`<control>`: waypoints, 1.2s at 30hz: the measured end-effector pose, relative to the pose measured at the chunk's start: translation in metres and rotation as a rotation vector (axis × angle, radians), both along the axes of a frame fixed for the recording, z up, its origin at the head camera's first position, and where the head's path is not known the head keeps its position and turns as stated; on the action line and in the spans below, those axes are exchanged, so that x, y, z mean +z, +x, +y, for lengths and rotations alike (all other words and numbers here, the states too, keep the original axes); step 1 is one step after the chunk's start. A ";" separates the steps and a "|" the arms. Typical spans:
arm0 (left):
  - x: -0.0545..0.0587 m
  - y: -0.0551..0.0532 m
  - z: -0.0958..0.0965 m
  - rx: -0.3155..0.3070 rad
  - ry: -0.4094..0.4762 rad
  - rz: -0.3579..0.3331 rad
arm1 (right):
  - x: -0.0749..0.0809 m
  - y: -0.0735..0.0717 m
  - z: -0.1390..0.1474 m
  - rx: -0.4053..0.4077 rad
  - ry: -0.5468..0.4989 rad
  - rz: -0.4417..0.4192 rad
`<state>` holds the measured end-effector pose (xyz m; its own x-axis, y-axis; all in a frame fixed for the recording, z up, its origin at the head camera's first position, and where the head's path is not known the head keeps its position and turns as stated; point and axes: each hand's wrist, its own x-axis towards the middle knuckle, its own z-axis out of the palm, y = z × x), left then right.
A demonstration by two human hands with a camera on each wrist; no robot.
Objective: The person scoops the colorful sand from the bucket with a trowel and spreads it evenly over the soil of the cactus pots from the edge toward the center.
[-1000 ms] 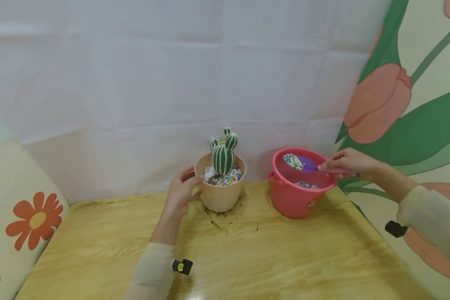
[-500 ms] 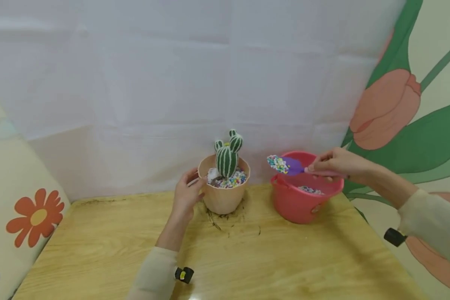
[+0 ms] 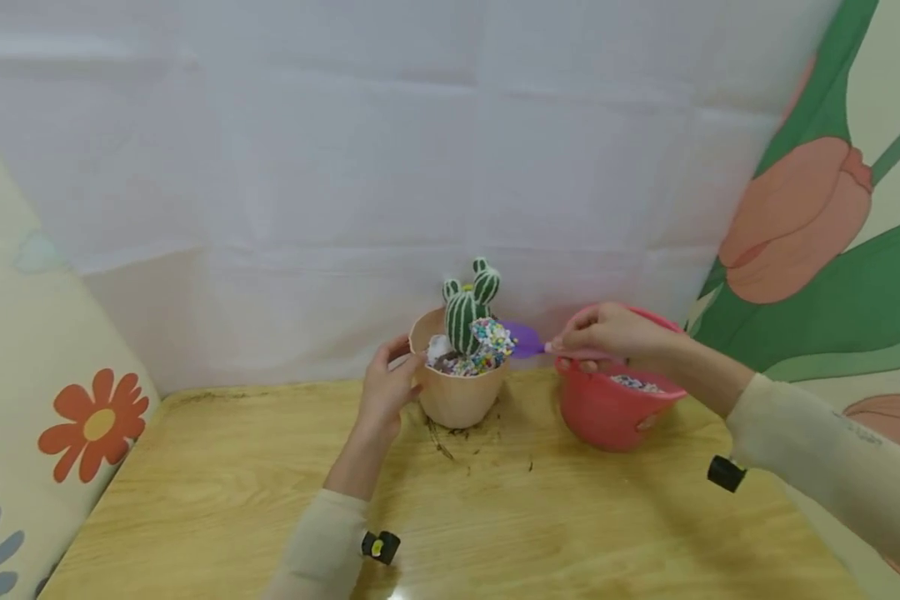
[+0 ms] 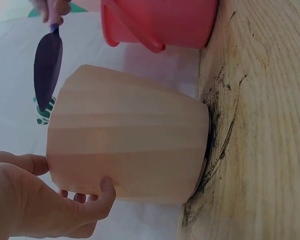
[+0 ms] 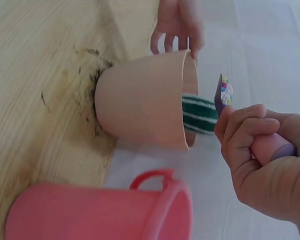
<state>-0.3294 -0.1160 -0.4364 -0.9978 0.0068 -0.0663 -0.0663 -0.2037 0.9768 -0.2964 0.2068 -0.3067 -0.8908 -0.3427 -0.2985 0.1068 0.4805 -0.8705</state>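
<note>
My right hand (image 3: 607, 337) grips the pink handle of a small trowel (image 3: 523, 340) with a purple blade. Colourful pebbles (image 3: 495, 335) are heaped on the blade, over the right side of a peach plant pot (image 3: 461, 402). In the pot stands a green-and-white striped cactus (image 3: 463, 321), with similar pebbles and a white patch around its base. My left hand (image 3: 388, 387) holds the pot's left side near the rim; in the left wrist view its thumb (image 4: 107, 190) lies against the outer wall. The trowel blade (image 4: 47, 70) shows its dark underside there.
A pink bucket (image 3: 607, 421) with pebbles inside stands right of the pot, below my right forearm. Dark crumbs (image 3: 441, 446) lie on the wooden table (image 3: 255, 467) around the pot. A white sheet (image 3: 307, 167) hangs close behind.
My right hand has carried the loaded trowel left, from above the bucket to above the pot. My left hand has stayed at the pot. The head view has shifted slightly.
</note>
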 end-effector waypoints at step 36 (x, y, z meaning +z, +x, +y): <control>0.004 -0.004 -0.002 -0.083 0.104 -0.077 | -0.043 -0.031 -0.095 -0.185 -0.414 -0.208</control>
<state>-0.3331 -0.1182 -0.4327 -0.9854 0.1000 -0.1375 -0.1613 -0.2944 0.9420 -0.3269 0.1113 -0.3501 -0.8841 -0.3113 -0.3485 0.3490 0.0560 -0.9355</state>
